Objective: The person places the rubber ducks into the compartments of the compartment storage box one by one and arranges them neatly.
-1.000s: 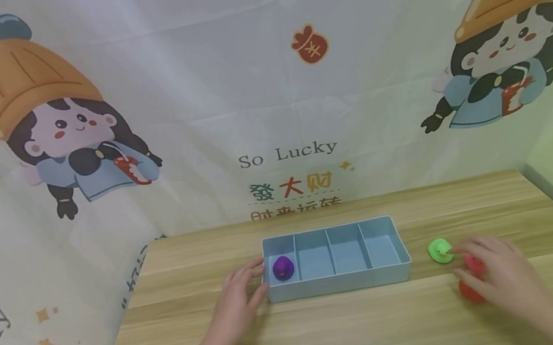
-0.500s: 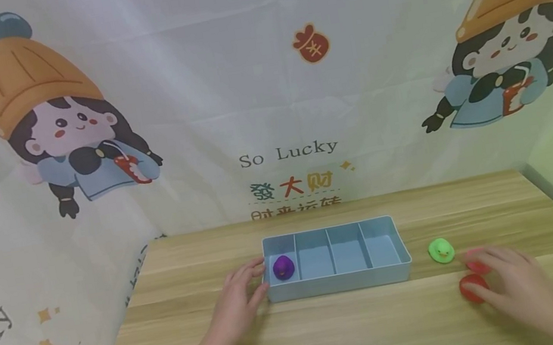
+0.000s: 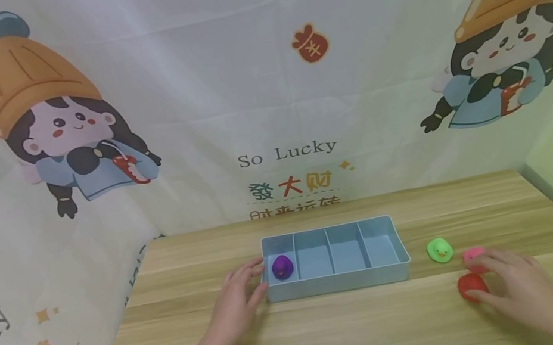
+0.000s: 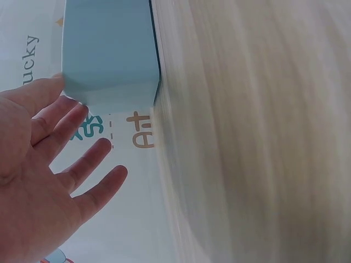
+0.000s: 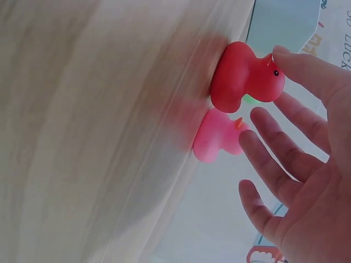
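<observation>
A pale blue divided box [image 3: 337,282] stands on the table, with a purple rubber duck [image 3: 283,267] in its leftmost compartment. At the box's left end is my left hand [image 3: 238,305]; in the left wrist view its thumb and nearer fingertips meet the rim while the other fingers spread apart. My right hand [image 3: 517,285] is over a red rubber duck [image 5: 238,76], fingers loosely spread. Its thumb is at the duck's beak, and the index finger is partly hidden behind the head. Just beyond sits a pink rubber duck [image 5: 211,137], partly covered by fingers in the head view.
A green rubber duck [image 3: 440,250] sits between the box and the pink duck. Behind the wooden table [image 3: 367,333] hangs a printed cloth [image 3: 266,108], with more cloth along both sides.
My right hand has drawn back from beside the green duck toward the red duck, uncovering more of the green and pink ducks. The left hand and box have stayed put.
</observation>
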Tool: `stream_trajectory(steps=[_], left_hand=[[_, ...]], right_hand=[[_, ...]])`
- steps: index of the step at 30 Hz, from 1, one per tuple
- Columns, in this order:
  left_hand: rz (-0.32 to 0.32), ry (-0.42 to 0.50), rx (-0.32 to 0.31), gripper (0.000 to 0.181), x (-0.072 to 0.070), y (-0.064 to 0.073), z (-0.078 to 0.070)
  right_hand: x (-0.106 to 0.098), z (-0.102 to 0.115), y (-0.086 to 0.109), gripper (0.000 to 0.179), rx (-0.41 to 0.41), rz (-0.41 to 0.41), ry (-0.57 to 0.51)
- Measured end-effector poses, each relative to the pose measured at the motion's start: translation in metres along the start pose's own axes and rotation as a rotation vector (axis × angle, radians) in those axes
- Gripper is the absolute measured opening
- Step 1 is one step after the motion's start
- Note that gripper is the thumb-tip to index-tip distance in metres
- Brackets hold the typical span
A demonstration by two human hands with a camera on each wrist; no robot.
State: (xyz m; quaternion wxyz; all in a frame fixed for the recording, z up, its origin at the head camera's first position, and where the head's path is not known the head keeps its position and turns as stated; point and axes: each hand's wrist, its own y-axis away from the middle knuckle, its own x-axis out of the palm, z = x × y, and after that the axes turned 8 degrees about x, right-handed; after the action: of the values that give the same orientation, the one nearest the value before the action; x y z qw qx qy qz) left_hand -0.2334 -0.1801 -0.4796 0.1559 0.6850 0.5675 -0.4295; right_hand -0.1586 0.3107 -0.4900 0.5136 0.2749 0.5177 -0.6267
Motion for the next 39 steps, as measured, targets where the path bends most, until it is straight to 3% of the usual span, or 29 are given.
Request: stream_trajectory(steps=[22,39], left_hand=[[0.002,0.003,-0.012,0.039,-0.0008,0.0003,-0.0007],[0.003,0.005,-0.02,0.039,-0.0014,-0.0001,-0.0019]], right_hand=[[0.0017,-0.005,0.0056,0.043,-0.01,0.025,0.036],[0.0022,-0.0046,0.004,0.046,-0.04,-0.003,-0.028]])
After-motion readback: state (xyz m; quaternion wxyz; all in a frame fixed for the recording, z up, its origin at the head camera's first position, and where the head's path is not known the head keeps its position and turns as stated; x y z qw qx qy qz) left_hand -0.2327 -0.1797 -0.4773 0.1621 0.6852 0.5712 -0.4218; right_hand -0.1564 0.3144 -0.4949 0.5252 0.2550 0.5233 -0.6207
